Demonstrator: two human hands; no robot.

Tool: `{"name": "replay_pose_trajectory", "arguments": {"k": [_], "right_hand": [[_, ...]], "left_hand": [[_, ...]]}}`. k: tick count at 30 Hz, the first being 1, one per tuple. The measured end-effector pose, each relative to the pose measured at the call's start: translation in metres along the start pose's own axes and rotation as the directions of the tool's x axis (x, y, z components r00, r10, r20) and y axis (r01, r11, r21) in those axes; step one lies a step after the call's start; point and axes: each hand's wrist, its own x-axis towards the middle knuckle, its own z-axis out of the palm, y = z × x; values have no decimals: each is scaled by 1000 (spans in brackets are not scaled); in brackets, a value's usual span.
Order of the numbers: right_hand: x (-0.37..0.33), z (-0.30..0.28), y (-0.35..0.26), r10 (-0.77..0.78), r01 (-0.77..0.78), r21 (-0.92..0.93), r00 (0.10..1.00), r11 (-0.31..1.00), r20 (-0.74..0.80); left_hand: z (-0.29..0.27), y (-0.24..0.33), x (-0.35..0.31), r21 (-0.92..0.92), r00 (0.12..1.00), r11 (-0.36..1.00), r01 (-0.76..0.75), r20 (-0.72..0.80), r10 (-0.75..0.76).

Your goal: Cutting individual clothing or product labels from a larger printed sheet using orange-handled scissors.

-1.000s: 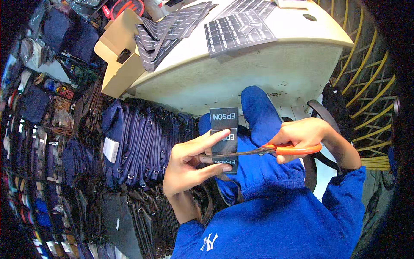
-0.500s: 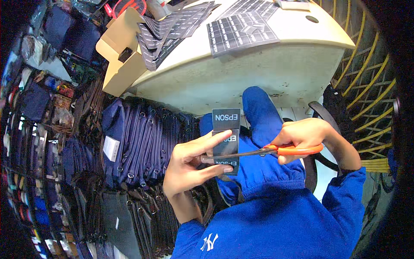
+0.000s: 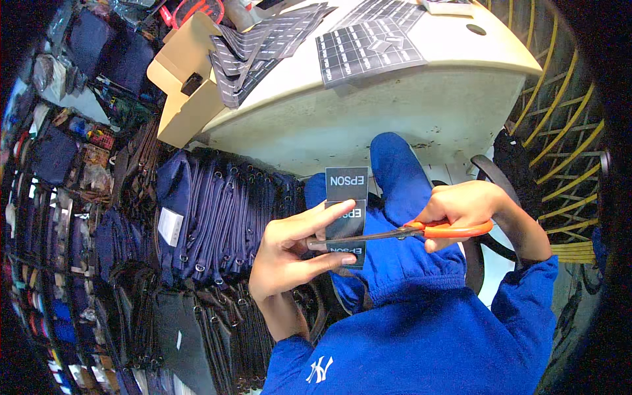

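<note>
Scissors (image 3: 409, 230) across strip (image 3: 345, 224); table edge (image 3: 469, 64) apart

"What's your count?"

"One left hand (image 3: 284, 253), one right hand (image 3: 462, 207), one pair of scissors (image 3: 409, 230), one black strip (image 3: 339, 226) showing three labels (image 3: 347, 185)."

"And beyond those?"

"One table (image 3: 497, 49) with one hole (image 3: 476, 29), one cardboard box (image 3: 189, 105); navy bags (image 3: 224, 210), too tightly packed to count."

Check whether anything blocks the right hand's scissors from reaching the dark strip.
Nothing visible does: the orange-handled scissors in the right hand lie with their blade end across the dark strip, which the left hand holds.
</note>
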Motion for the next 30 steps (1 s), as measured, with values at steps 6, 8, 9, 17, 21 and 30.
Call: {"name": "replay_pose_trajectory", "arguments": {"k": [6,8,9,17,21,30], "right_hand": [[-1,0,-1,-21,20,-17,1000,1000,-19],[-2,1,-3,4,-4,-23,1000,1000,-22],[-2,1,-3,5,-6,-26,1000,1000,-24],[-4,3,-5,19,-22,-47,997,999,-71],[-7,5,0,30,-33,-32,995,999,-96],[-17,10,19,56,-1,127,902,992,-428]], "left_hand": [[4,2,-1,-126,997,990,65,-33,-69],[1,1,-2,-79,999,996,42,-28,-45],[1,1,-1,-36,1000,999,18,-18,-19],[2,4,0,-57,999,998,29,-18,-30],[7,9,0,-190,995,979,75,-54,-87],[9,-16,13,-384,953,912,145,-193,-232]]}}
